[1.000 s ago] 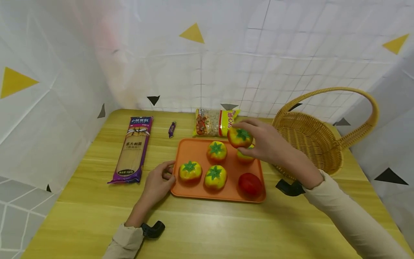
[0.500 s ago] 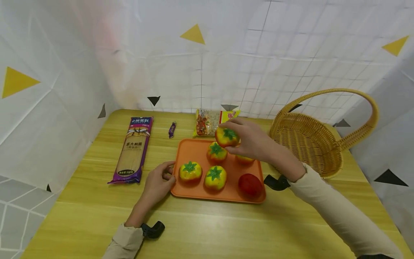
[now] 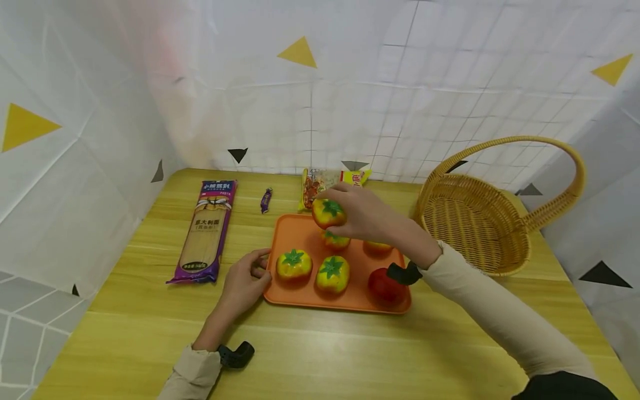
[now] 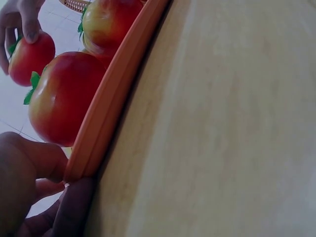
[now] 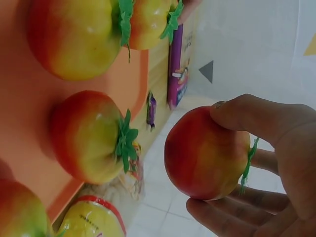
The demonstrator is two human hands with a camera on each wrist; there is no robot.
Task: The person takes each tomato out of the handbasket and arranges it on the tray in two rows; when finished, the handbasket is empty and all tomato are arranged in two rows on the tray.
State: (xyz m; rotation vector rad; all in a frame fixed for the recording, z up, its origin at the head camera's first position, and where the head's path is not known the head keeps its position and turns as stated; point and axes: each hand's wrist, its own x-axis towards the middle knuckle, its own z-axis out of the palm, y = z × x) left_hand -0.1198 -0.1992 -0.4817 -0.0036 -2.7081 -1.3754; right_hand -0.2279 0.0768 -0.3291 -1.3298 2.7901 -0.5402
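My right hand (image 3: 370, 215) holds a red-and-yellow toy tomato (image 3: 328, 213) with a green leafy top, raised over the back of the orange tray (image 3: 310, 304). In the right wrist view, thumb and fingers grip this tomato (image 5: 205, 154) from its leafy side. My left hand (image 3: 245, 283) pinches the tray's left rim (image 4: 94, 143) between thumb and fingers. On the tray sit several more tomatoes, among them a front-left tomato (image 3: 294, 265) and a front-middle tomato (image 3: 333, 275). A plain red fruit (image 3: 386, 287) lies front right, partly covered by the wrist camera. The right hand partly hides two back tomatoes.
A wicker basket (image 3: 467, 219) with a tall handle stands right of the tray. Behind the tray lies a yellow food packet (image 3: 312, 186). A purple pasta packet (image 3: 204, 230) and a small wrapped candy (image 3: 266, 200) lie to the left on the wooden table (image 3: 310, 355).
My right hand has carried the tomato leftward across the back of the tray, from above the back-right tomato to above the back-middle one. The left hand and tray have stayed still.
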